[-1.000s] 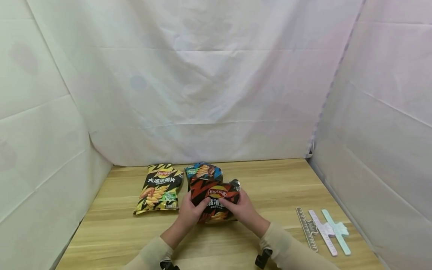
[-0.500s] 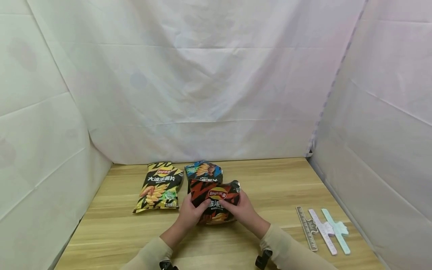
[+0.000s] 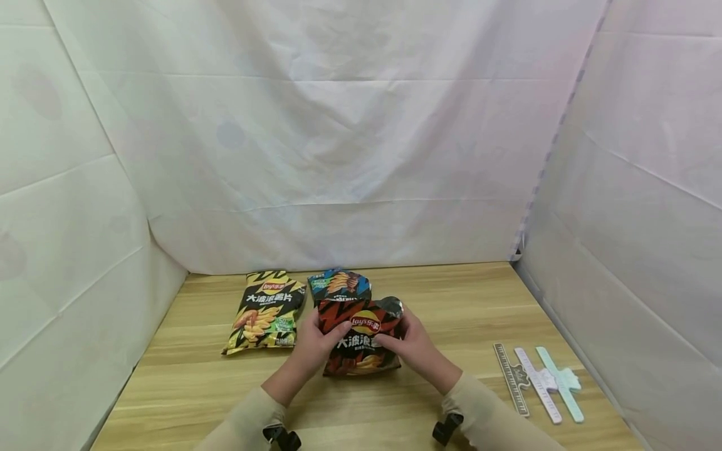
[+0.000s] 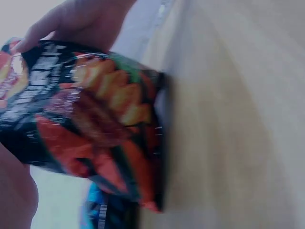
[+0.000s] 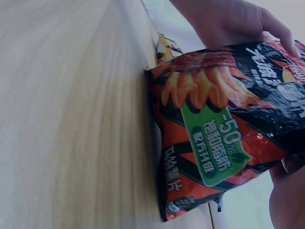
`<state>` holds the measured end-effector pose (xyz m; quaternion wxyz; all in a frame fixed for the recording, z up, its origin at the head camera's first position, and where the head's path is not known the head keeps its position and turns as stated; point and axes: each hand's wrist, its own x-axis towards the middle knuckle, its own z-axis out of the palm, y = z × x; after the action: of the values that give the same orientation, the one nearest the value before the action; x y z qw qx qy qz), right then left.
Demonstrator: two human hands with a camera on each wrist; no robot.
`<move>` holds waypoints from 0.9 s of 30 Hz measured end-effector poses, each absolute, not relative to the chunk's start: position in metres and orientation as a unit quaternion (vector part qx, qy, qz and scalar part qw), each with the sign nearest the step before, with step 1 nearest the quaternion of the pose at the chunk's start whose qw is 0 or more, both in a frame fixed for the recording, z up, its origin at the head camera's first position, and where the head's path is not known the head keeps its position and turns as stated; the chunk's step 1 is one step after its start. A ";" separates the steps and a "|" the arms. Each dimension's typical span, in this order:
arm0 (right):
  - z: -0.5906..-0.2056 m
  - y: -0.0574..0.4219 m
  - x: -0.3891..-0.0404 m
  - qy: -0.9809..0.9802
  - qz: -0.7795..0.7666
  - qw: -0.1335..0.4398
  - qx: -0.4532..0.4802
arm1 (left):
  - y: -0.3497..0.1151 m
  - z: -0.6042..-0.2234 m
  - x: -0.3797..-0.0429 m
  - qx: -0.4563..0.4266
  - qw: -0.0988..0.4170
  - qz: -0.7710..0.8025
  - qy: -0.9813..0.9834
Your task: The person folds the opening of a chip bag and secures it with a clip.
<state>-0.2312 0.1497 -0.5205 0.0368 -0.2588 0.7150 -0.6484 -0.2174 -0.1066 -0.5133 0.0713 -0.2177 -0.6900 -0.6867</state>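
- One red-and-black Lay's chip bag (image 3: 361, 352) at the lower centre of the head view, its lettered front facing the camera, a silvery patch at its upper right corner
- Left hand (image 3: 317, 342) curled round the bag's left side, thumb on the front
- Right hand (image 3: 416, 344) curled round its right side, thumb likewise on the front
- Blue-and-black chip bag (image 3: 341, 285) just above, partly hidden behind the held one
- Yellow-and-black Lay's chip bag (image 3: 265, 313) left of centre, lying on the bench (image 3: 462, 319)
- Grey (image 3: 511, 379), lilac (image 3: 538, 384) and mint-green ruler clips (image 3: 559, 384) side by side at lower right
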 end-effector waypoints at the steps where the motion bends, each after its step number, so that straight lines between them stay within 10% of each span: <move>1: -0.519 0.151 -0.231 0.714 -0.647 0.036 -0.264 | -0.108 -0.509 -0.219 -0.223 0.072 -0.685 -0.689; 27: -0.504 0.166 -0.230 0.723 -0.616 0.024 -0.313 | -0.121 -0.408 -0.230 -0.374 0.061 -0.272 -0.885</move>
<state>-0.2297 0.1655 -0.5041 0.0244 -0.3129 0.7226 -0.6160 -0.2302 -0.1212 -0.4081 0.0607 -0.3739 -0.8845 -0.2723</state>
